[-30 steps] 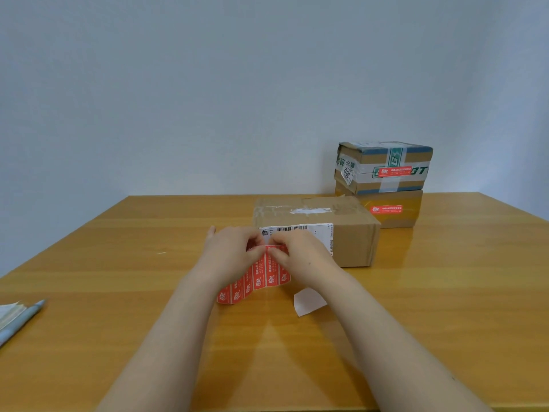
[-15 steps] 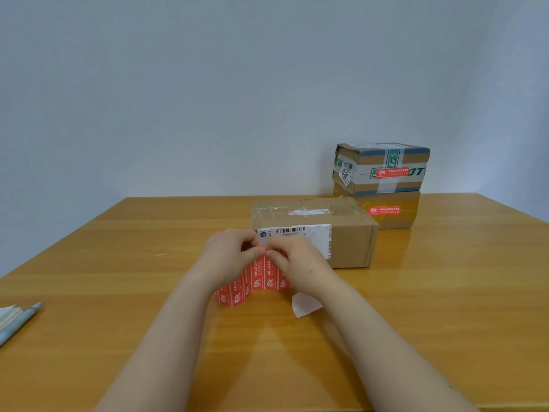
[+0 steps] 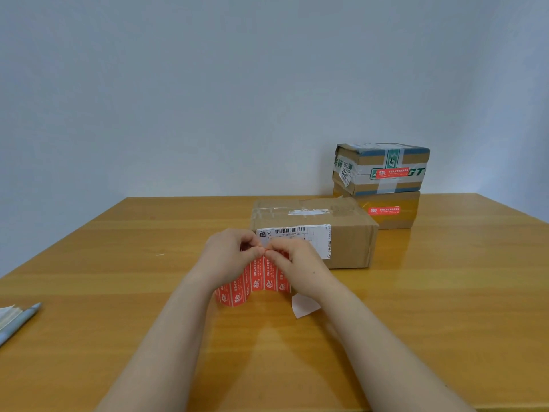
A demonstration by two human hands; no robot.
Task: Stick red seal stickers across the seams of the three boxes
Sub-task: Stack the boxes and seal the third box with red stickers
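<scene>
With left hand [image 3: 228, 254] and right hand [image 3: 297, 263]: fingertips pinching top edge of red seal-sticker sheet [image 3: 255, 281], just in front of plain brown cardboard box [image 3: 350, 245] with white shipping label. Behind right: green-taped cardboard box [image 3: 383, 165] stacked on yellow-taped cardboard box [image 3: 392, 221], red seal on each.

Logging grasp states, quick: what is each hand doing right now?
Left hand: pinches the red sticker sheet at its top edge.
Right hand: pinches the same sheet's top edge.
</scene>
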